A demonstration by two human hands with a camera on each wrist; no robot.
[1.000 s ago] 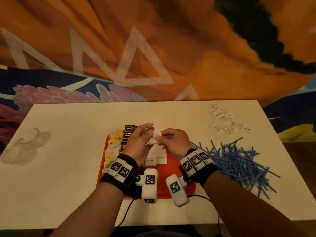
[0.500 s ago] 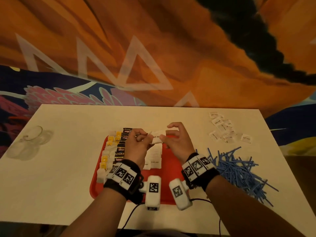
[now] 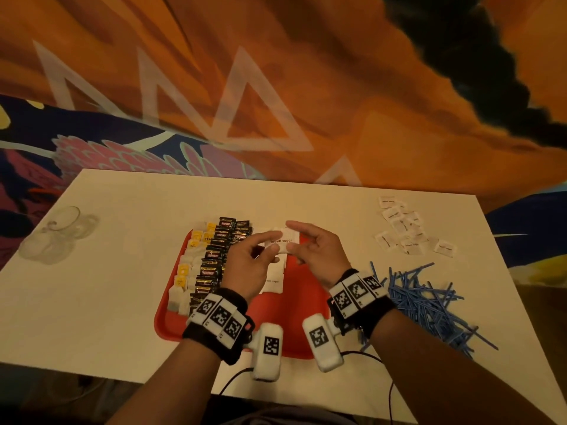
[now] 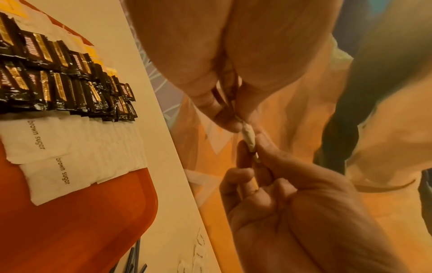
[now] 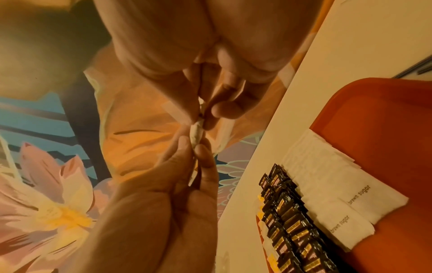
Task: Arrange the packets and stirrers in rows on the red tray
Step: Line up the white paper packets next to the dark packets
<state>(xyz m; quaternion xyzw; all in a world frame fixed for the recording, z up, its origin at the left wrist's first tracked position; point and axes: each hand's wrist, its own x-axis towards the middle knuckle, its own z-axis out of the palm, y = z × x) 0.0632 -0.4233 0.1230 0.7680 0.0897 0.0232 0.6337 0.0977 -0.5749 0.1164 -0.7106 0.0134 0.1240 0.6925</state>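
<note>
Both hands hover over the far part of the red tray (image 3: 294, 320) and pinch one white brown sugar packet (image 3: 283, 239) between them. My left hand (image 3: 270, 245) grips its left end and my right hand (image 3: 291, 240) its right end. The wrist views show the packet edge-on (image 4: 249, 136) (image 5: 196, 134) between the fingertips. On the tray lie rows of yellow and white tea packets (image 3: 196, 262), black packets (image 3: 214, 256) and brown sugar packets (image 3: 273, 280). Blue stirrers (image 3: 429, 302) are piled on the table to the right.
Several loose white packets (image 3: 405, 228) lie at the table's back right. A clear plastic piece (image 3: 58, 231) sits at the far left. The right half of the tray is bare red. Cables trail off the table's near edge (image 3: 306, 391).
The hands stay together over the tray's far end. The packet now lies flatter with its label facing up, and my right fingers have stretched out along it.
</note>
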